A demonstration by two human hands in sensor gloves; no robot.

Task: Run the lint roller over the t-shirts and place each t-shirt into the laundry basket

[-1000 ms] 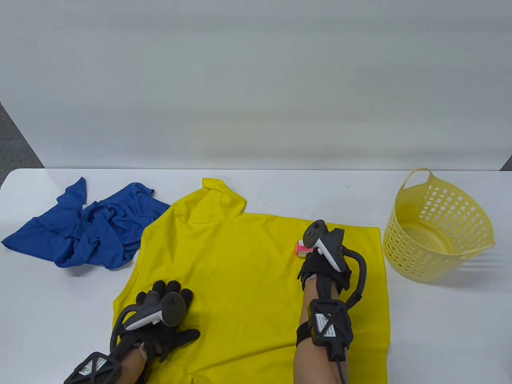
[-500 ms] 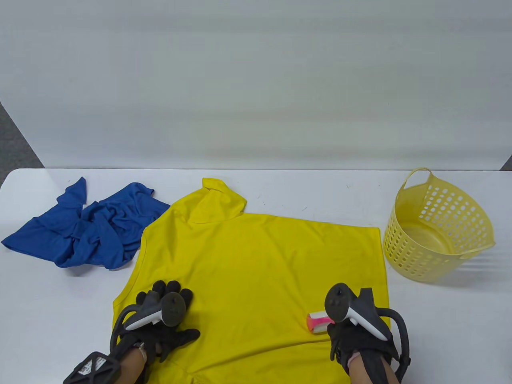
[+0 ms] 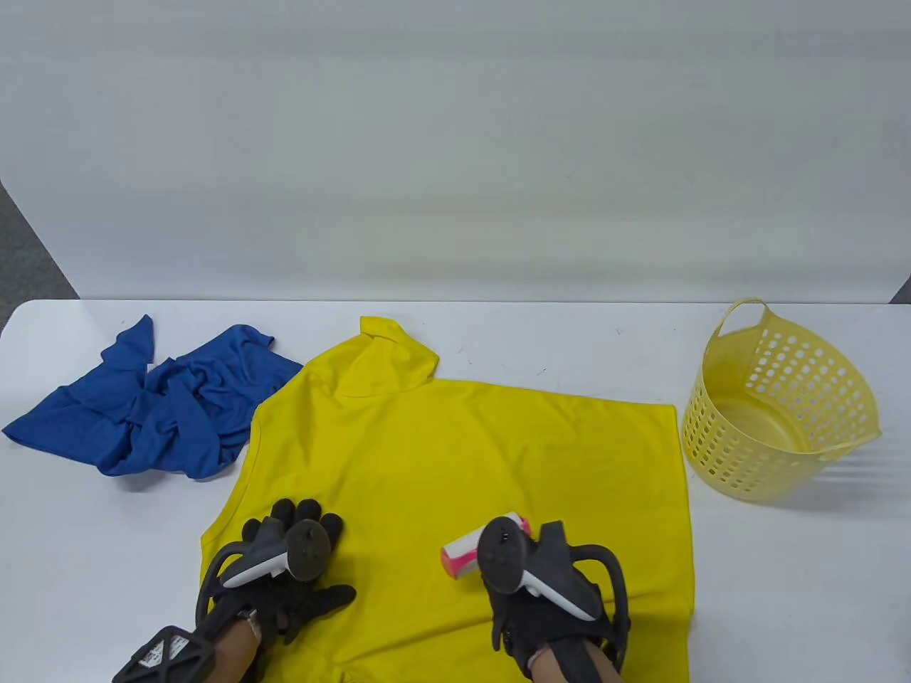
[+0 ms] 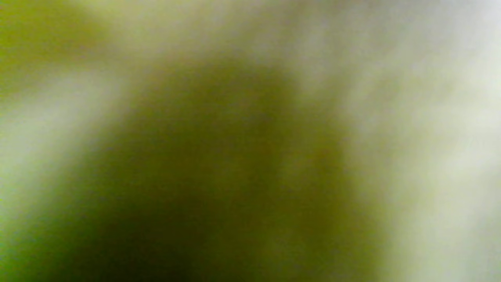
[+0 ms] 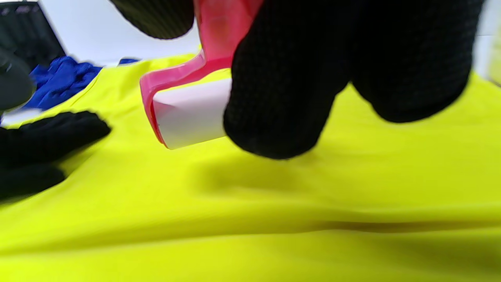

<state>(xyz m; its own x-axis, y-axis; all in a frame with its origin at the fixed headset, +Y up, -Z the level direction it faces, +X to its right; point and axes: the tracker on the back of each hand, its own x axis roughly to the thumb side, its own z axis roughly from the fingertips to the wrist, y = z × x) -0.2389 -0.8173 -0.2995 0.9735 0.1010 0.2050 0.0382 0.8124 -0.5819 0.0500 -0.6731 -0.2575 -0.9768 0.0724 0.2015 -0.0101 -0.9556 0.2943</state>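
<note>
Right hand (image 3: 548, 605) with lint roller (image 3: 470, 551) came off the far right part of the yellow t-shirt (image 3: 455, 455), dropped to the near edge at 5 o'clock, then shifted left toward 6 o'clock. Roller head now shows more white, angled toward 10 o'clock.

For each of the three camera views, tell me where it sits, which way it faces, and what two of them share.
Table view: above the table's near edge, looking down at the yellow t-shirt, blue t-shirt and laundry basket; shows left hand and right hand.
Left wrist view: pressed close to yellow cloth, all blur; no hand visible.
Right wrist view: low over the yellow t-shirt, facing toward the left hand; fingers grip the lint roller.
Shared: table and right wrist views both show lint roller, both shirts and left hand.
</note>
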